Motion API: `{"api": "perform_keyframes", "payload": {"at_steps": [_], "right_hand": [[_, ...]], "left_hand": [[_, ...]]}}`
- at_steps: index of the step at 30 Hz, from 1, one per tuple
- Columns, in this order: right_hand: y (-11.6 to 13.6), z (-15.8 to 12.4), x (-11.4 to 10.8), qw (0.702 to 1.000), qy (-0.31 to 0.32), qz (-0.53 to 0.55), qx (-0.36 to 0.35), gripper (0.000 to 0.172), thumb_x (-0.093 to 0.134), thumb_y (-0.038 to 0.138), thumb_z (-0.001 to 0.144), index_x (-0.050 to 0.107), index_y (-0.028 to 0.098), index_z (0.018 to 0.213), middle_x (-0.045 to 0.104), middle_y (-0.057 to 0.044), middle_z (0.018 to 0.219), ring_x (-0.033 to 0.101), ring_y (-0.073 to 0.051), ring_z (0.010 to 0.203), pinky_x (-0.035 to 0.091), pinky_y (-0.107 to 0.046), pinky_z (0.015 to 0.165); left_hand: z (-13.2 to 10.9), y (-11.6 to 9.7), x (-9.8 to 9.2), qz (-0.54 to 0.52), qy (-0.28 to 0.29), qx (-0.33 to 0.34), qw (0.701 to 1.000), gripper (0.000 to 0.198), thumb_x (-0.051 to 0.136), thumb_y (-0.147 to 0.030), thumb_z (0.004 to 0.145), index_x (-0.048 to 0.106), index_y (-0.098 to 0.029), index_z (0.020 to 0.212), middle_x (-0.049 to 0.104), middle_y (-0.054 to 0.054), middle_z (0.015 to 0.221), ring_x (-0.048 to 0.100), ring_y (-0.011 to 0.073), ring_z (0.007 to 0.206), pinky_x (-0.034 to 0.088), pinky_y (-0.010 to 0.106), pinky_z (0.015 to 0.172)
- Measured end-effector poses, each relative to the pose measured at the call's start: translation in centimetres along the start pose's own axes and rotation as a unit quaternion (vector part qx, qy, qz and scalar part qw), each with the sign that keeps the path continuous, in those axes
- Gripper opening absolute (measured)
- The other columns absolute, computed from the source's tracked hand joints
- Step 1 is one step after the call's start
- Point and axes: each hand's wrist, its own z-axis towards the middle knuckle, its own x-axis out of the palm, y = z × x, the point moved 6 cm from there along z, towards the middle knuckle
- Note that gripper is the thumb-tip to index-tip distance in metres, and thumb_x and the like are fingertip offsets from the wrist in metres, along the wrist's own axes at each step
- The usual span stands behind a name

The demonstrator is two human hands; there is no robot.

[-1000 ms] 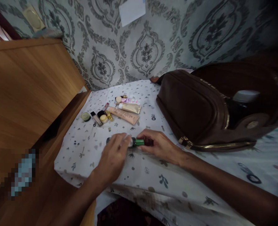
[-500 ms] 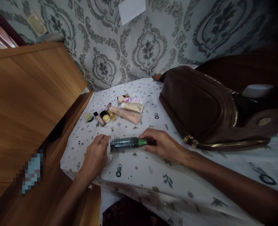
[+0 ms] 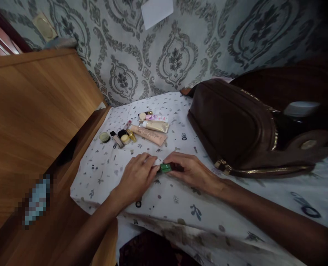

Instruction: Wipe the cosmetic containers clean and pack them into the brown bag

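A dark bottle with a shiny green cap lies sideways between my hands, low over the patterned cloth. My right hand pinches it by the capped end. Wrapped around the bottle's body, my left hand presses a white tissue against it near the cap. Most of the body is hidden behind the left fingers. Beyond the hands lie a peach tube, a cream-gold tube and a pink tube. Left of them are a small round jar and a dark-capped bottle.
A large brown leather bag stands unzipped on the right, a pale-lidded item inside it. The white printed cloth covers the table. A wooden panel rises on the left, and a patterned wall closes the back.
My left hand has slid rightward along the bottle with the tissue, from its base end to near the green cap, and now covers the body. My right hand has stayed at the cap.
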Motion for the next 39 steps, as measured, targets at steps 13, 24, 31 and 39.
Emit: {"api": "perform_keyframes", "payload": {"at_steps": [13,24,31,39], "right_hand": [[0.5,0.1,0.1,1.000,-0.005,-0.013,-0.008,0.018,0.059,0.020,0.088,0.066,0.022,0.104,0.068,-0.007,0.101,0.066,-0.020,0.090,0.054,-0.035,0.078],[2.1,2.3,0.2,0.970,-0.092,0.199,0.105,0.050,0.073,0.032,0.078,0.059,0.021,0.125,0.068,-0.006,0.099,0.066,-0.019,0.087,0.055,-0.039,0.083],[4.3,4.0,4.4,0.916,-0.009,0.377,0.137,0.046,0.079,0.054,0.069,0.067,0.021,0.098,0.071,-0.005,0.101,0.065,-0.024,0.097,0.051,-0.043,0.094],[1.9,2.7,4.1,0.877,-0.137,0.424,0.180,0.049,0.078,0.048,0.070,0.059,0.020,0.105,0.067,-0.006,0.098,0.062,-0.022,0.093,0.050,-0.036,0.085]], "left_hand": [[-6.1,6.6,0.6,-0.043,-0.018,-0.003,0.999,0.044,0.060,-0.047,0.091,0.050,-0.019,0.124,0.059,0.010,0.110,0.056,0.0268,0.103,0.052,0.042,0.086],[-4.6,7.4,-0.3,-0.376,-0.012,-0.128,0.918,0.029,0.063,-0.044,0.083,0.058,-0.017,0.092,0.058,0.002,0.085,0.054,0.0185,0.079,0.044,0.027,0.070],[-3.5,5.0,2.4,-0.593,-0.012,-0.221,0.774,0.055,0.060,-0.066,0.076,0.063,-0.017,0.102,0.064,0.005,0.089,0.058,0.0215,0.083,0.046,0.027,0.065],[-2.5,4.3,1.5,-0.429,-0.080,-0.173,0.883,0.054,0.039,-0.063,0.092,0.051,-0.018,0.067,0.053,0.001,0.066,0.048,0.0166,0.067,0.039,0.027,0.064]]}}
